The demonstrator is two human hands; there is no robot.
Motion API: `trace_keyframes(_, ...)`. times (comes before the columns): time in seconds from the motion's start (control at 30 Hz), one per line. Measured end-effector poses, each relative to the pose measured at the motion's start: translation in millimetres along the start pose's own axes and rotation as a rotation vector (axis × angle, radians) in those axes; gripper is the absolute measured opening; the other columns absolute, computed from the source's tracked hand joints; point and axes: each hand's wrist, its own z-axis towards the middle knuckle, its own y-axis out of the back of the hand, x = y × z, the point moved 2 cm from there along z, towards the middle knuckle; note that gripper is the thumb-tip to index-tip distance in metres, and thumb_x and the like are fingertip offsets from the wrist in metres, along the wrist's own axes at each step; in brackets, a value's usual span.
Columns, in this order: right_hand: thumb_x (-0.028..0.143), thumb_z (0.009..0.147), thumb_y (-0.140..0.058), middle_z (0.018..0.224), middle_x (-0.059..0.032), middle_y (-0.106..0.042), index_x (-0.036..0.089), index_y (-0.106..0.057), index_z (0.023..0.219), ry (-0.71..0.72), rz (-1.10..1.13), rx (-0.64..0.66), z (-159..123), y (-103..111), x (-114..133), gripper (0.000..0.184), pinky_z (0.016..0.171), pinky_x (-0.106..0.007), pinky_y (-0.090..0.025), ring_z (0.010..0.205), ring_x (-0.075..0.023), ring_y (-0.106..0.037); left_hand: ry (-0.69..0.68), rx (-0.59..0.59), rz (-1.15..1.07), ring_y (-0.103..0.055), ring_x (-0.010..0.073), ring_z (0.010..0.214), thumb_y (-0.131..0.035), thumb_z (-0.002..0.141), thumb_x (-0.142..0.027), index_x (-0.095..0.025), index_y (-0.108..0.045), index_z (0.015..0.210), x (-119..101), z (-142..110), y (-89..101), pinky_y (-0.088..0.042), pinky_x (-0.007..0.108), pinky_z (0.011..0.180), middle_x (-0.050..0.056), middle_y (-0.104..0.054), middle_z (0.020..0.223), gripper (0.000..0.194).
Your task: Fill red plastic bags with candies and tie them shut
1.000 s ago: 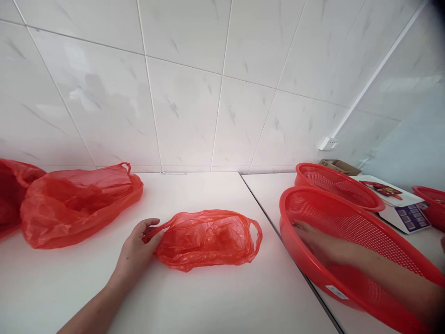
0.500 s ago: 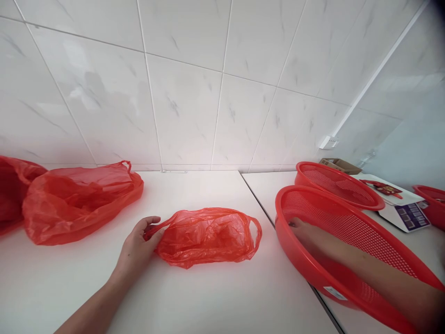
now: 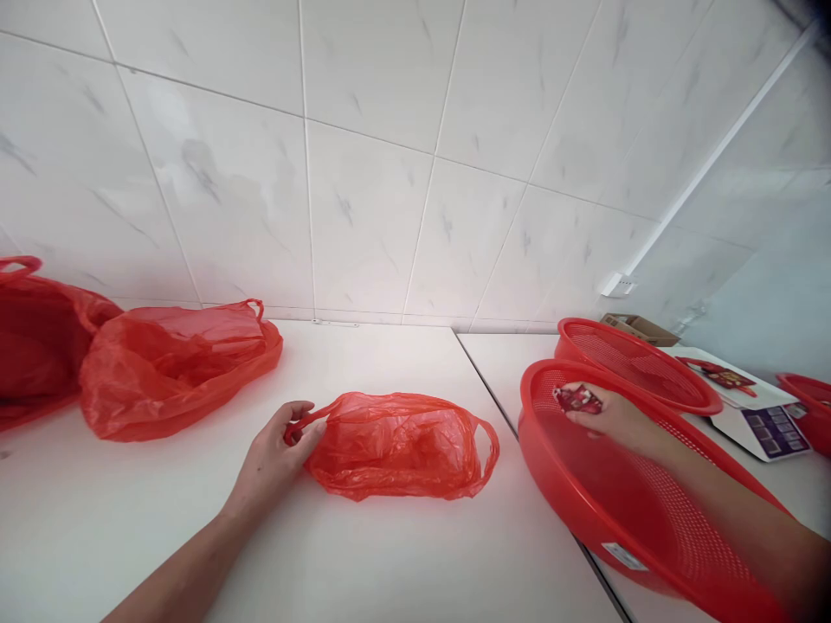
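Observation:
My left hand (image 3: 286, 446) pinches the left handle of a red plastic bag (image 3: 402, 446), which lies on the white table with its mouth open upward. Over the near red basket (image 3: 551, 493), my right hand (image 3: 607, 420) is closed on a small shiny red packet (image 3: 577, 399) with pale markings. The packet is above the basket's far left part, and its exact kind cannot be made out. My right forearm crosses the basket and covers part of its perforated wall.
Two more red plastic bags stand at the left, one (image 3: 182, 363) beside the other (image 3: 45, 355). Another red basket (image 3: 640, 363), a white scale (image 3: 772, 424) with a packet (image 3: 727, 375) on it, and a cardboard box (image 3: 642, 330) are at the right. A tiled wall (image 3: 370, 216) rises behind.
My right hand has risen from inside the basket, and a red packet now shows in its fingers. My left hand keeps hold of the bag handle. The view has shifted slightly left.

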Motion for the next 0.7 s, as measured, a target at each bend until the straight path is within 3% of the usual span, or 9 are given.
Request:
trace_keyframes(0.1, 0.033, 0.074, -0.06, 0.079, -0.008, -0.066, 0.023, -0.06, 0.098, -0.162, 0.226, 0.028, 7.0, 17.9, 18.2, 0.026, 0.062, -0.031, -0.049, 0.066, -0.0201, -0.063, -0.014, 0.016, 0.037, -0.061, 0.0211, 0.079, -0.053, 0.077, -0.055, -0.025, -0.056, 0.106, 0.4, -0.3, -1.3, -0.049, 0.029, 0.066, 0.003, -0.065, 0.093, 0.042)
trace_keyframes(0.23, 0.029, 0.069, -0.067, 0.085, -0.0061, -0.063, 0.023, -0.056, 0.1, -0.099, 0.498, 0.186, -0.2, 15.1, 55.3, 0.034, 0.07, -0.033, -0.05, 0.072, -0.0202, -0.062, 0.008, 0.036, 0.039, -0.06, 0.0191, 0.072, -0.052, 0.078, -0.051, -0.027, -0.056, 0.106, 0.0, -0.4, -3.3, -0.048, 0.029, 0.065, 0.0, -0.065, 0.082, 0.037)
trace_keyframes(0.33, 0.027, 0.069, -0.066, 0.082, -0.0029, -0.062, 0.026, -0.058, 0.096, 0.02, 0.537, 0.362, -20.4, -10.8, 85.3, 0.028, 0.07, -0.032, -0.05, 0.07, -0.0186, -0.06, 0.027, 0.059, -0.037, -0.058, 0.0176, 0.067, -0.052, 0.078, -0.048, -0.026, -0.056, 0.104, -0.1, -1.4, -4.4, -0.046, 0.028, 0.061, -0.001, -0.065, 0.078, 0.034)
trace_keyframes(0.53, 0.014, 0.068, -0.059, 0.089, 0.0001, -0.06, 0.025, -0.062, 0.091, 0.351, 0.401, 0.836, -78.1, -86.6, 151.0, 0.025, 0.071, -0.026, -0.049, 0.079, -0.0152, -0.059, 0.034, 0.11, -0.194, -0.058, 0.0156, 0.062, -0.051, 0.079, -0.046, -0.024, -0.055, 0.102, 3.2, -4.4, -6.0, -0.045, 0.026, 0.057, -0.001, -0.066, 0.075, 0.032)
trace_keyframes(0.6, 0.013, 0.069, -0.055, 0.09, 0.0008, -0.06, 0.025, -0.062, 0.087, 0.464, 0.275, 0.87, -88.2, -107.7, 164.6, 0.023, 0.068, -0.024, -0.049, 0.077, -0.0129, -0.058, 0.034, 0.14, -0.269, -0.057, 0.0148, 0.06, -0.051, 0.08, -0.044, -0.023, -0.055, 0.102, 4.3, -4.6, -6.7, -0.045, 0.026, 0.056, 0.0, -0.066, 0.074, 0.031)
trace_keyframes(0.7, 0.015, 0.073, -0.053, 0.096, 0.0019, -0.061, 0.027, -0.063, 0.088, 0.552, 0.078, 0.761, -86.2, -135.4, 169.4, 0.021, 0.065, -0.024, -0.048, 0.076, -0.0119, -0.058, 0.021, 0.201, -0.423, -0.056, 0.0134, 0.056, -0.052, 0.081, -0.043, -0.022, -0.053, 0.1, 4.4, -3.8, -5.9, -0.045, 0.025, 0.057, -0.001, -0.064, 0.069, 0.028)
